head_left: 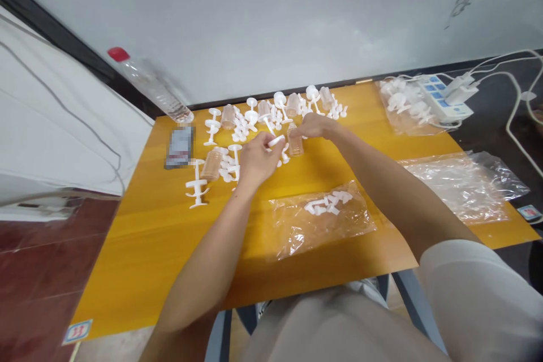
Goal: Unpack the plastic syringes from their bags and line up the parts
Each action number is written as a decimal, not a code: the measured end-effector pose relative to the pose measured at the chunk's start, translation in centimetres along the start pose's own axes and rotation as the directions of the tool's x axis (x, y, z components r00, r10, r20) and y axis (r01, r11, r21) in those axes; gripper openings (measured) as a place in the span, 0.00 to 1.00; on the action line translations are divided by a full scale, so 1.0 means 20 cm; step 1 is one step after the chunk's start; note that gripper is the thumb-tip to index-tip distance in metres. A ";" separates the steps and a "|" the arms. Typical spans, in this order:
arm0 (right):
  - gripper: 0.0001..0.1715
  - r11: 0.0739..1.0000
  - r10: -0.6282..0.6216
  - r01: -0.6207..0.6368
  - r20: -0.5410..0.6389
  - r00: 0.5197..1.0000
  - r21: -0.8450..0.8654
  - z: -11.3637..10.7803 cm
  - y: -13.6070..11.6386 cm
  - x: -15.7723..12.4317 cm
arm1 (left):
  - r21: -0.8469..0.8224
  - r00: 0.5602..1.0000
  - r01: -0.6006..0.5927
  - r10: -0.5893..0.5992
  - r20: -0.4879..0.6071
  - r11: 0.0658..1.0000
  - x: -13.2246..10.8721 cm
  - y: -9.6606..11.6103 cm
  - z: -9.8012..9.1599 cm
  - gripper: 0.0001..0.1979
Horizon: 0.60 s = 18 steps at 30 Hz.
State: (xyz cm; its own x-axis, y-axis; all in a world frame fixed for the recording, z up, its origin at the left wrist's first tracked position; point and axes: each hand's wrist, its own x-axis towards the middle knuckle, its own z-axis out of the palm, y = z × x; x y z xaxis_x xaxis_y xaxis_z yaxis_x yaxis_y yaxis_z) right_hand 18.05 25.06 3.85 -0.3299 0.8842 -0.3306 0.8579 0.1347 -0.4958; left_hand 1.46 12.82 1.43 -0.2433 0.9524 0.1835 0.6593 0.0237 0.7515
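Observation:
My left hand [261,159] is closed on a white plastic piece [276,140] over the middle of the table. To its right, my right hand [313,125] reaches over the top end of a clear plastic cup [295,142]; its fingertips are partly hidden, so its grip cannot be made out. Around both hands lie white stemmed parts [211,126], clear cups [228,117] and small white pieces [241,126] in groups. Another clear cup [211,164] and a white stemmed part [197,185] lie left of my left hand.
A clear bag [292,232] with small white pieces lies near the front. Further right are another plastic bag [458,186], a bag of white parts [403,104] and a power strip [445,99] with cables. A bottle [153,86] and a blurred flat item [180,147] are at the left.

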 end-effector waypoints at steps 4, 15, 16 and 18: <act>0.23 0.997 -0.001 0.001 -0.010 1.000 -0.082 -0.01 -0.01 0.01 | 0.302 0.986 -0.120 0.079 0.146 0.946 0.07 0.00 0.06 0.12; 0.22 0.992 -0.126 0.126 -0.077 0.989 -0.012 -0.01 0.18 0.05 | 0.384 0.916 -0.275 0.118 0.384 0.882 0.22 -0.06 0.07 0.12; 0.25 0.989 -0.146 0.145 -0.097 0.985 -0.013 0.00 0.19 0.06 | 0.384 0.916 -0.272 0.115 0.384 0.882 0.23 -0.06 0.08 0.13; 0.29 0.983 -0.183 0.181 -0.123 0.975 -0.032 0.02 0.21 0.07 | 0.373 0.915 -0.275 0.122 0.386 0.886 0.23 -0.06 0.08 0.13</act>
State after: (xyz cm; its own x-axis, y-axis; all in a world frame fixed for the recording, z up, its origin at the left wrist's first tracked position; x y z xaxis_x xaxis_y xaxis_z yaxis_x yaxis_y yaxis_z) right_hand 20.94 26.68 1.01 -0.4305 0.8927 -0.1330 0.7962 0.3062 -0.5218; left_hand 0.74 17.61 0.42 0.1321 0.9911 0.0148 0.9167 -0.1279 0.3786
